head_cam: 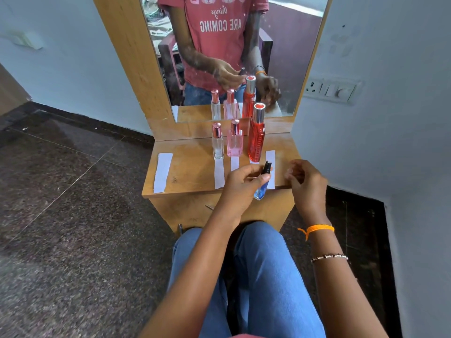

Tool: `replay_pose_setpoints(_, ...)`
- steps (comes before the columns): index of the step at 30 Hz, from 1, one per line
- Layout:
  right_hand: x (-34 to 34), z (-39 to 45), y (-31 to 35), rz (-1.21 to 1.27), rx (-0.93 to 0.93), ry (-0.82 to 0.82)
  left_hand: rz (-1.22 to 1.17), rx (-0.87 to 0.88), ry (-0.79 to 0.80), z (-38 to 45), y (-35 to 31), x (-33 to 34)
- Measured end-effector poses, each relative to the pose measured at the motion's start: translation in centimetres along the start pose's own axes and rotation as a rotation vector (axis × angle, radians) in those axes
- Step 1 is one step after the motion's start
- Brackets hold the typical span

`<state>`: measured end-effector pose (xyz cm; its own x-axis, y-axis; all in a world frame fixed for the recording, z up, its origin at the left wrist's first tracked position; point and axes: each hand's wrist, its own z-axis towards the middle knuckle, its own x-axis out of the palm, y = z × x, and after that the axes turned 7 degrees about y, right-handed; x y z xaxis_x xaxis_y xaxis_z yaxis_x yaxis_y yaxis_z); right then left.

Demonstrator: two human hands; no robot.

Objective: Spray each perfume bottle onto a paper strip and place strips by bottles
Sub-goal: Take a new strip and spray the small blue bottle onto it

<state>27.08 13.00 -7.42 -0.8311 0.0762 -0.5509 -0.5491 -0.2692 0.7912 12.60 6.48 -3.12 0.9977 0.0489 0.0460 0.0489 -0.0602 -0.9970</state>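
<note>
My left hand (240, 185) grips a small blue perfume bottle (260, 192) with a black sprayer, tilted over the front edge of the wooden dresser top (190, 172). My right hand (306, 181) hovers just right of it, fingers loosely curled and holding nothing. Three bottles stand in a row at the back: a clear one (217, 141), a pink one (235, 139) and a tall red one (256, 134). White paper strips lie in front of them: one (219, 175) by the clear bottle, one (234, 163) by the pink, one (271, 157) at the right, and one (162, 172) alone at far left.
A mirror (288, 57) rises behind the dresser and reflects the bottles and the person. A wall with a switch panel (330, 90) stands close on the right. Dark stone floor (73, 203) spreads to the left. My knees in blue jeans (263, 264) sit under the dresser front.
</note>
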Motion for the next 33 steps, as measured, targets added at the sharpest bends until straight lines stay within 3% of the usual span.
replay_pose_setpoints(4,-1.6,0.1,1.4,0.133,-0.026,-0.031,0.001,0.021,-0.023,0.6,-0.4,0.4)
replay_pose_setpoints(8,-3.2,0.0,3.4,0.396,-0.056,0.435,0.027,0.024,-0.025,1.8,-1.1,1.1)
replay_pose_setpoints(10,-3.1,-0.3,4.0,0.388,-0.076,0.505,0.054,0.054,-0.008,2.4,-1.3,1.4)
replay_pose_setpoints(13,-2.9,-0.3,4.1,0.336,-0.072,0.417,0.127,0.104,-0.008,3.2,-1.4,2.3)
replay_pose_setpoints(15,-3.1,-0.1,3.4,0.301,-0.055,0.381,0.298,0.124,-0.078,3.7,-1.2,2.8)
replay_pose_setpoints(18,-3.6,0.2,2.2,0.291,-0.008,0.307,0.694,0.17,-0.155,4.3,-0.1,3.0)
replay_pose_setpoints(22,-4.2,0.6,1.2,0.342,0.023,0.214,1.272,0.1,-0.112,4.3,1.8,3.2)
replay_pose_setpoints(26,-4.2,0.7,1.1,0.36,0.01,0.191,1.383,0.068,-0.077,4.1,2.3,3.3)
replay_pose_setpoints(33,-3.9,0.7,1.3,0.364,0.019,0.201,1.319,0.111,-0.161,3.5,2.0,3.5)
